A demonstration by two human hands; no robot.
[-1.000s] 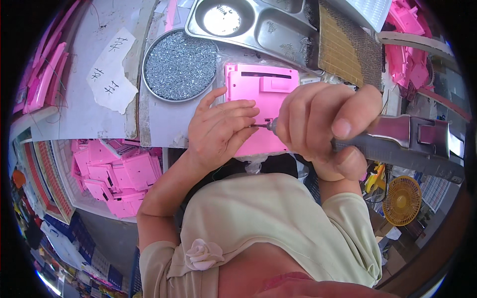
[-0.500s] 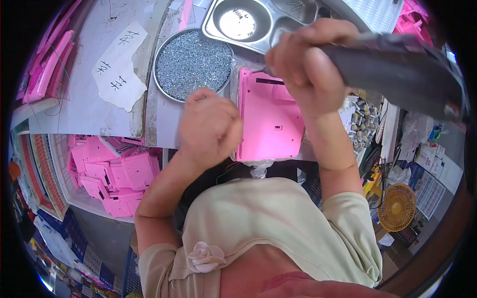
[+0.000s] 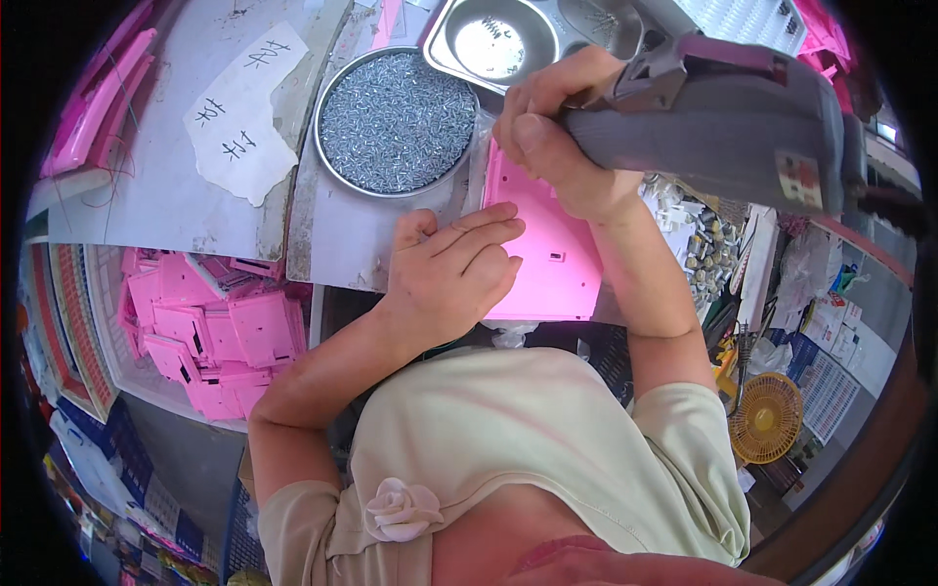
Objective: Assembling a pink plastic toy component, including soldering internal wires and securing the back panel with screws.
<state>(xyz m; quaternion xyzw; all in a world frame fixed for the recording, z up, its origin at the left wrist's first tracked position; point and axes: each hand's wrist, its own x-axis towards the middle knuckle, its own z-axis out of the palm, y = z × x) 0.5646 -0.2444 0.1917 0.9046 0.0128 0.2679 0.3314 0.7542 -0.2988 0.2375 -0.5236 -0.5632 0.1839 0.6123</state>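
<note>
My right hand [image 3: 567, 137] grips a grey electric screwdriver [image 3: 713, 137], its body stretching off to the right and its tip hidden behind my fingers. Under that hand lies a flat pink plastic panel [image 3: 547, 278] with small slots and holes. My left hand [image 3: 454, 273] reaches over the panel's left edge, index and middle fingers stretched out, thumb apart and the other fingers bent. Whether anything small lies under those fingers is hidden. Beyond it stands a round metal bowl [image 3: 318, 137] full of small silvery screws [image 3: 396, 122].
A compartmented steel tray [image 3: 547, 49] stands at the back. Torn paper with handwriting [image 3: 239, 127] lies on the left tabletop. Below left, a white crate [image 3: 122, 366] holds many pink panels [image 3: 210, 332]. Small metal parts [image 3: 705, 249] and a yellow basket [image 3: 765, 418] are at the right.
My left hand has gone from beside the bowl, where it was closed, to the panel's left edge, its fingers stretching out. My right hand with the electric screwdriver has shifted left.
</note>
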